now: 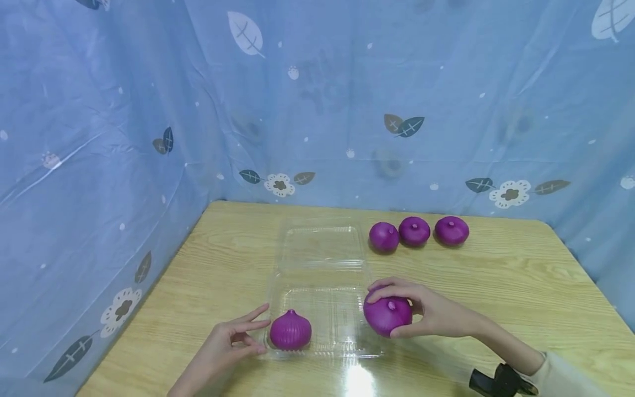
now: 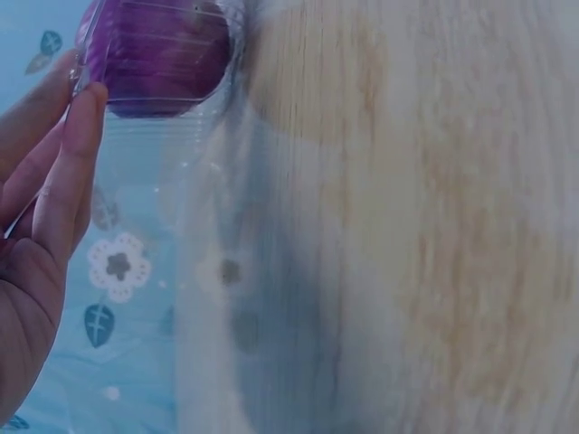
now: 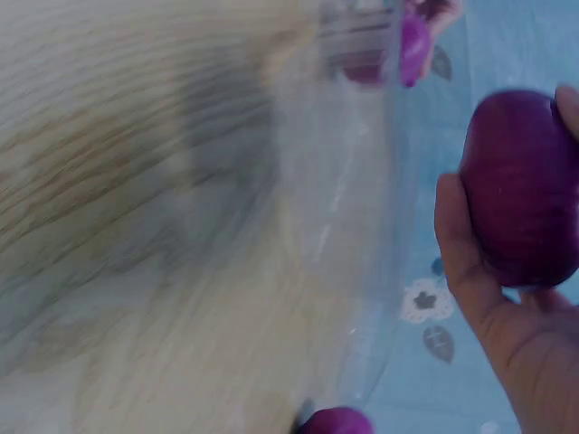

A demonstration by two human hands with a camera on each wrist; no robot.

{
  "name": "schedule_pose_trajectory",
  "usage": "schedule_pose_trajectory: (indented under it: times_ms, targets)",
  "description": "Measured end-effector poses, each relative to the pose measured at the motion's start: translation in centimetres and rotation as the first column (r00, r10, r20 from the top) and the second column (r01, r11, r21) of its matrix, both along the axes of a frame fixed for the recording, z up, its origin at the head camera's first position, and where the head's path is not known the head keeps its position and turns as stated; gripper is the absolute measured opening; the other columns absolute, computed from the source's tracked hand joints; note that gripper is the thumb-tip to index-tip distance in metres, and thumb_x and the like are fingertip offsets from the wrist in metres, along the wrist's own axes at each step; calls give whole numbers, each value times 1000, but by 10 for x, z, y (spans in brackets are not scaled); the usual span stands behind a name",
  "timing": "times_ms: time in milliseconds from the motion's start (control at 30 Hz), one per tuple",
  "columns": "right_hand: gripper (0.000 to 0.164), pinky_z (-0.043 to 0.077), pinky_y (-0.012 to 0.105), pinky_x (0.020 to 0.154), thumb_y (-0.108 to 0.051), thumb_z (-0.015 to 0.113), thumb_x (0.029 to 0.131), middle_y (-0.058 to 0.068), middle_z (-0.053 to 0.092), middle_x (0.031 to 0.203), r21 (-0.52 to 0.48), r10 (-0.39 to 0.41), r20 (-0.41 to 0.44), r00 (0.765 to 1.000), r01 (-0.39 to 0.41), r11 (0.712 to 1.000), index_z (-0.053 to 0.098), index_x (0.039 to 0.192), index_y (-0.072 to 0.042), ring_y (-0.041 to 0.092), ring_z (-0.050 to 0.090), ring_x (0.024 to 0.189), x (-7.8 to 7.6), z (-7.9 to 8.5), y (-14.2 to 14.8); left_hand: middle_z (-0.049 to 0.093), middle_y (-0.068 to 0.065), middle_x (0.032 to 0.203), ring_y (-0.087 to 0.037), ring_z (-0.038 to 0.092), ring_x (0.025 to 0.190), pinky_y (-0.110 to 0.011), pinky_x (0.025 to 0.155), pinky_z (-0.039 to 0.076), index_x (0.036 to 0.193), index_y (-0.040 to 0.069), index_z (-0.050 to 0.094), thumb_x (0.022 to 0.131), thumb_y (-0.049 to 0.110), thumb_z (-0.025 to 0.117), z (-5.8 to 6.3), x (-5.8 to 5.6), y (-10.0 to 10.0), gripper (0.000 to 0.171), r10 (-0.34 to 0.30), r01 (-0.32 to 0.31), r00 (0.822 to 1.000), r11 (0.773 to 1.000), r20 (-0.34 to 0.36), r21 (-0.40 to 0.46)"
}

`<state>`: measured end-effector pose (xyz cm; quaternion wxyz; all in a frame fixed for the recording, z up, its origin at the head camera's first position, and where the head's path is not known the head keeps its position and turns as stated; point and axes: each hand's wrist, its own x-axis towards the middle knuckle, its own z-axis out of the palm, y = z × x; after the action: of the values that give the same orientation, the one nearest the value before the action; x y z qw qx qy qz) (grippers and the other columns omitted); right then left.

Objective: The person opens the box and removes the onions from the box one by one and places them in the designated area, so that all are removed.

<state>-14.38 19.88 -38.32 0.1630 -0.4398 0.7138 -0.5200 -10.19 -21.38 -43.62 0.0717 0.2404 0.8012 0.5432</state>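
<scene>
A clear plastic clamshell box (image 1: 342, 314) lies on the table with its lid (image 1: 322, 242) folded back, away from me. One purple onion (image 1: 291, 332) sits in the box's front left corner. My left hand (image 1: 230, 344) pinches the left rim beside that onion, thumb and fingers on the thin edge in the left wrist view. In my right hand (image 1: 429, 311) is a second purple onion (image 1: 384, 317), gripped between thumb and fingers over the box's right edge. The right wrist view shows this held onion (image 3: 520, 190) well off the tabletop.
Several more onions are on the table: a row of three, with the left onion (image 1: 384, 237), middle onion (image 1: 414, 230) and right onion (image 1: 451, 230), behind the box to the right. A blue leaf-patterned curtain (image 1: 337, 110) hangs along the back and left edges of the wooden table (image 1: 496, 286).
</scene>
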Motion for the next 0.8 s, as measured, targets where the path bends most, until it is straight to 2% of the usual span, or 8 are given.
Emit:
schedule_pose_trajectory:
  times_ms: [167, 333, 433, 667, 800]
  targets:
    - [50, 55, 38, 89, -1, 68, 87, 18, 36, 140, -9, 34, 23, 999, -34, 999, 51, 133, -10, 17, 45, 124, -4, -14, 5, 40, -30, 139, -11, 67, 69, -27, 72, 58, 118, -9, 61, 82, 16, 74, 0, -3, -2, 45, -18, 18, 999, 1000, -35, -3]
    - [49, 53, 36, 92, -1, 69, 87, 24, 35, 140, -4, -38, 63, 997, 39, 999, 52, 132, -11, 14, 47, 124, -10, -22, 10, 40, -30, 139, -11, 66, 68, -28, 69, 58, 117, -10, 61, 82, 15, 74, 0, -5, -4, 45, -27, 27, 999, 1000, -46, -11]
    - [48, 53, 36, 92, -2, 69, 87, 22, 38, 141, -12, -93, 86, 992, 95, 995, 52, 131, -10, 13, 49, 123, -17, -25, 13, 40, -31, 137, -10, 66, 67, -27, 69, 58, 116, -11, 61, 81, 14, 74, -1, -5, -5, 45, -30, 29, 997, 999, -66, -15]
    - [54, 50, 30, 95, -3, 71, 85, 9, 49, 139, -19, -273, 166, 948, 280, 960, 50, 134, -8, 10, 50, 122, -36, -33, 17, 39, -34, 136, -13, 67, 67, -26, 71, 58, 117, -13, 59, 80, 9, 74, 0, -6, -9, 45, -51, 48, 990, 998, -131, -26]
    - [59, 50, 29, 94, -1, 72, 83, 14, 49, 138, -25, -276, 156, 948, 284, 959, 47, 137, -6, 12, 52, 120, -47, -38, 22, 38, -32, 137, -12, 66, 67, -26, 70, 58, 117, -13, 59, 81, 9, 73, 0, -9, -13, 44, -61, 56, 989, 998, -132, -36]
